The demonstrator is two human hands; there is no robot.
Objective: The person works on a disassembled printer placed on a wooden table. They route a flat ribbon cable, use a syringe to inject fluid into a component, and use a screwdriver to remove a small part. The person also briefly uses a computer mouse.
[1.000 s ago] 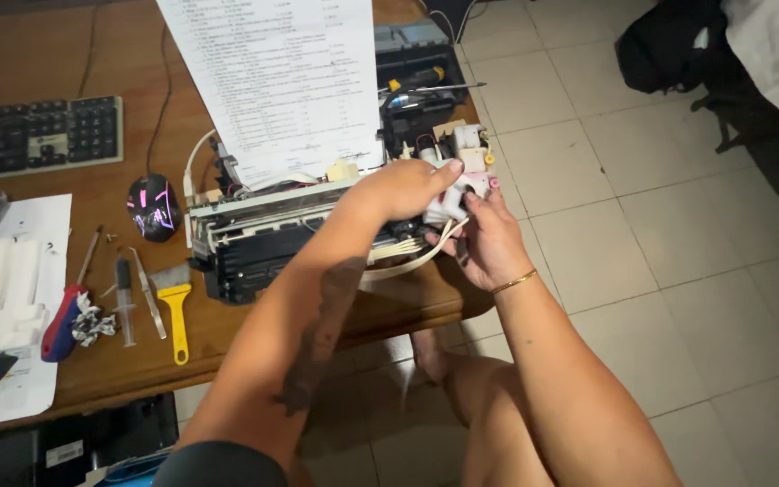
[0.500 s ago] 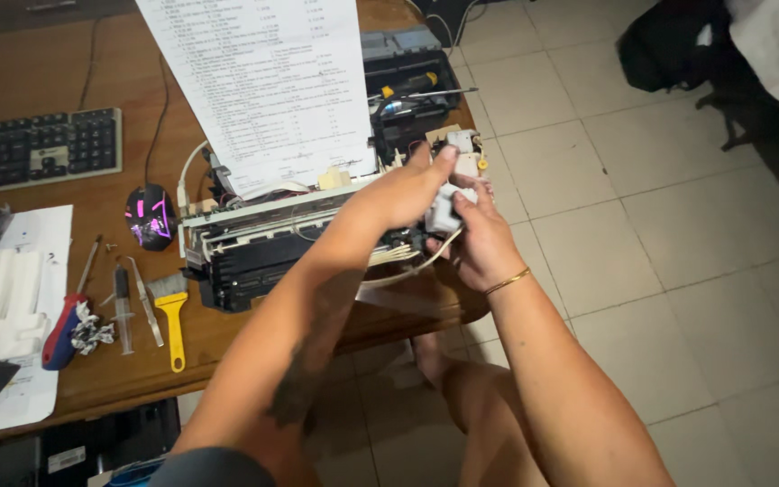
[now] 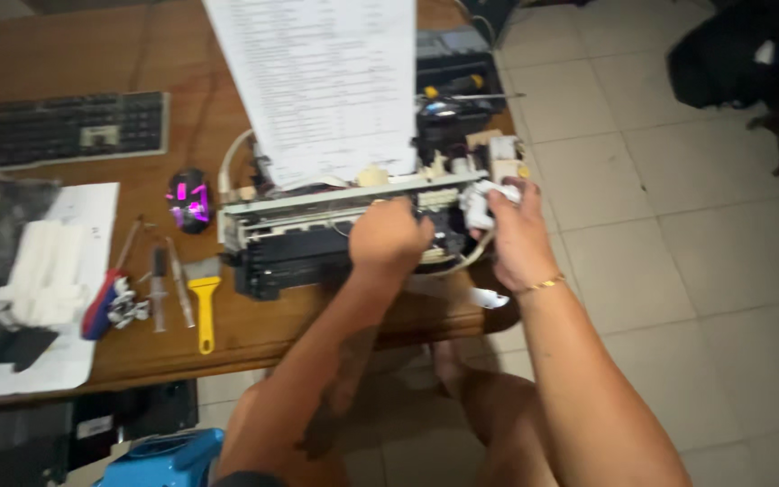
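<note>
In the head view, an opened printer (image 3: 335,239) with its covers off is seen lying across the front of a wooden desk (image 3: 254,338), its long axis running left to right, parallel to the desk's near edge. A printed sheet (image 3: 322,86) stands up out of its rear feed.

The left hand (image 3: 389,239) is laid on the middle-right of the printer chassis, fingers curled down onto the frame; whether anything is pinched beneath them cannot be told, since the back of the hand hides the fingertips.

The right hand (image 3: 516,239) is held at the printer's right end, and its fingers are closed around a small white part (image 3: 480,203) that sits just at the end of the chassis. A pale flat cable (image 3: 466,261) loops beneath, between the 2 hands. The white part lies to the right of the left hand and directly within the right hand, so the right hand is the nearer one.

On the desk to the left, well apart from both hands, a yellow-handled scraper (image 3: 203,307), a lit mouse (image 3: 189,200), a keyboard (image 3: 60,128) and a stack of white pads (image 3: 42,275) are seen. A screwdriver (image 3: 466,95) rests behind the printer.
</note>
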